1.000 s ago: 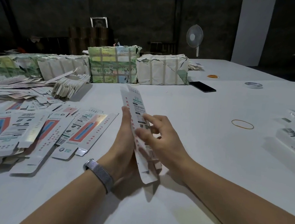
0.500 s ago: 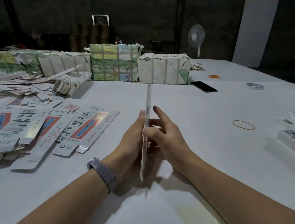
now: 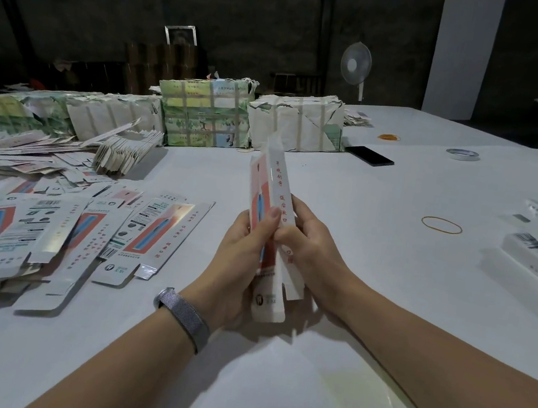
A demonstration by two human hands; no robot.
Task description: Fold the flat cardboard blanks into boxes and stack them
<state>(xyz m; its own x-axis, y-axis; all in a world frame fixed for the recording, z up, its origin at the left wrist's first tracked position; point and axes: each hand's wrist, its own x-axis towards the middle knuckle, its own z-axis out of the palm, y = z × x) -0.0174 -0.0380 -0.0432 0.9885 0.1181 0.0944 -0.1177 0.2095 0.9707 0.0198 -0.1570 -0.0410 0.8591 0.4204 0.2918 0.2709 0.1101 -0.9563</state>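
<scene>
Edge-on before, the glossy cardboard blank [image 3: 268, 210] now bulges rectangular, both hands' fingers [image 3: 272, 220] curled around it.

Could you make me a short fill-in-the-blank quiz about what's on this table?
1. Both hands hold one cardboard ____ above the table.
2. The wristband is on the ____ arm.
3. The flat blanks lie to the person's ____.
4. The loose rubber band near the right hand is ____ in colour.

Missing words: box; left; left; yellow
</scene>
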